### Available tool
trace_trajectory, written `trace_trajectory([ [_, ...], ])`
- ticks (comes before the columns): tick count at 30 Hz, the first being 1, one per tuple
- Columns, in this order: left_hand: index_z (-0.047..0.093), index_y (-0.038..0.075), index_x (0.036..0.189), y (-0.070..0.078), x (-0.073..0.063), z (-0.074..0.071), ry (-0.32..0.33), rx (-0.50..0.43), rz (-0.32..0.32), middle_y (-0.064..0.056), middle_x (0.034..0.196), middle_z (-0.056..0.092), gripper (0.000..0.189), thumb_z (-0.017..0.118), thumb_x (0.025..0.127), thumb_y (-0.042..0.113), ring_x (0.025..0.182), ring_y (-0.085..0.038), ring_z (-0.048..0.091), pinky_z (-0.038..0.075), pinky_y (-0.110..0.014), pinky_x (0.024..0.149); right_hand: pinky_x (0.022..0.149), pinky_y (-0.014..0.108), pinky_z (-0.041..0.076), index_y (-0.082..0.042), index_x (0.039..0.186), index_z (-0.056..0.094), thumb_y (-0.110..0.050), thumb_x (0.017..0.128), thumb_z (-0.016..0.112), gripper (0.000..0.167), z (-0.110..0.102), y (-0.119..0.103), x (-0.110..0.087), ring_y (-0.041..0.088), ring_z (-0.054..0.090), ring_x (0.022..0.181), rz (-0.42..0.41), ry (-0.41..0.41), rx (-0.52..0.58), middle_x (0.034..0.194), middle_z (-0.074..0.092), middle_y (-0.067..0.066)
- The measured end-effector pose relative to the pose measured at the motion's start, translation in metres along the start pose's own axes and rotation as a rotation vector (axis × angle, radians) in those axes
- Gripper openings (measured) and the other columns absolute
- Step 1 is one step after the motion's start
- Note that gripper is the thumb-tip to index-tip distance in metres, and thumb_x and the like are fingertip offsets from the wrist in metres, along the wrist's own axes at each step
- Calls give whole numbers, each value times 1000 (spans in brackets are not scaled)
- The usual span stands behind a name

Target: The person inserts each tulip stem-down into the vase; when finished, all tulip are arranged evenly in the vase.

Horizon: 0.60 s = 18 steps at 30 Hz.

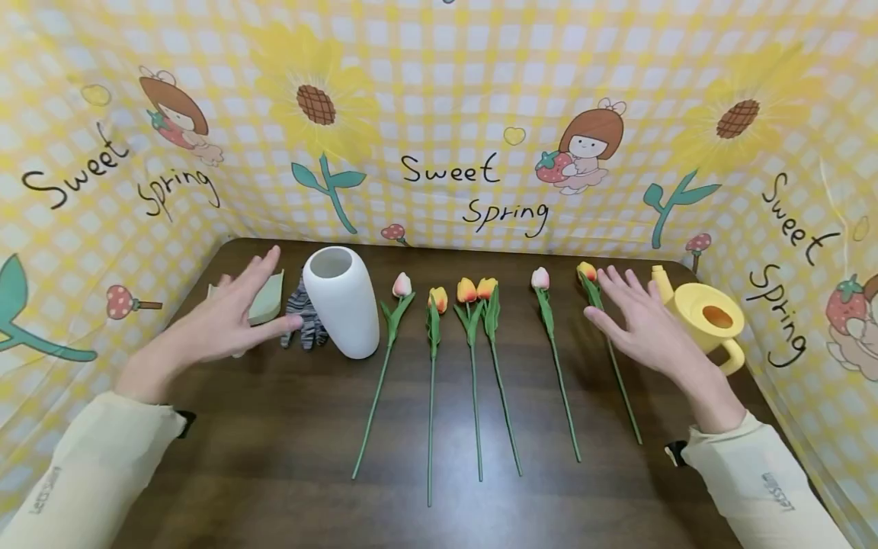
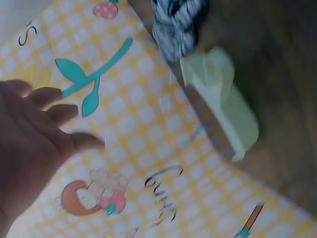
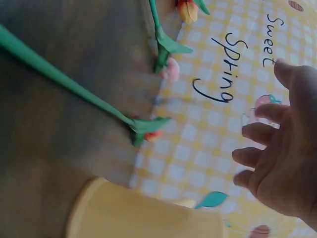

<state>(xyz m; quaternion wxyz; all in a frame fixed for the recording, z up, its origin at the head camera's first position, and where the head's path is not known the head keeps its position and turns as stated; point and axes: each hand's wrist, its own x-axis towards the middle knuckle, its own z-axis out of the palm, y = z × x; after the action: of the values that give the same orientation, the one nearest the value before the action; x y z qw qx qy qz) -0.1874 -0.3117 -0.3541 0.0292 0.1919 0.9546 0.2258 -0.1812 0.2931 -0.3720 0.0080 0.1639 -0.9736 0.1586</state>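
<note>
My left hand (image 1: pixel 216 316) hovers with fingers spread above a pale green scoop-shaped object (image 1: pixel 267 301), partly hidden by it in the head view. Just beyond the thumb lie grey striped knit gloves (image 1: pixel 302 320), beside an upright white vase (image 1: pixel 351 313). On the right side, my right hand (image 1: pixel 641 320) has its fingers extended, holding nothing. It overlaps the stem of an orange-yellow tulip (image 1: pixel 586 271) in the head view. Close by on its right stands a yellow watering can (image 1: pixel 689 305), its body also large at the bottom of the right wrist view.
Several more artificial tulips lie in a row on the dark wooden table (image 1: pixel 309 473), heads toward the back: a pink one (image 1: pixel 402 286), a yellow one (image 1: pixel 437 299), two orange ones (image 1: pixel 466 290) and another pink one (image 1: pixel 540 278). Yellow checked cloth (image 1: pixel 439 99) encloses the back and sides.
</note>
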Motion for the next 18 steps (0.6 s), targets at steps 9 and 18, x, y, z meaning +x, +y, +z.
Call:
trace_trajectory([
  [9, 11, 31, 163, 3, 14, 49, 128, -512, 79, -6, 158, 35, 117, 90, 78, 12, 141, -28, 41, 44, -52, 107, 86, 59, 49, 3, 158, 24, -39, 99, 67, 84, 36, 17, 1, 49, 65, 87, 78, 3, 139, 152, 37, 35],
  [18, 38, 18, 149, 12, 26, 77, 218, -692, 75, -7, 133, 53, 93, 91, 74, 1, 115, -17, 62, 54, -28, 92, 65, 50, 50, 7, 154, 32, -17, 91, 76, 80, 55, 25, 7, 31, 63, 77, 192, -42, 90, 91, 66, 21],
])
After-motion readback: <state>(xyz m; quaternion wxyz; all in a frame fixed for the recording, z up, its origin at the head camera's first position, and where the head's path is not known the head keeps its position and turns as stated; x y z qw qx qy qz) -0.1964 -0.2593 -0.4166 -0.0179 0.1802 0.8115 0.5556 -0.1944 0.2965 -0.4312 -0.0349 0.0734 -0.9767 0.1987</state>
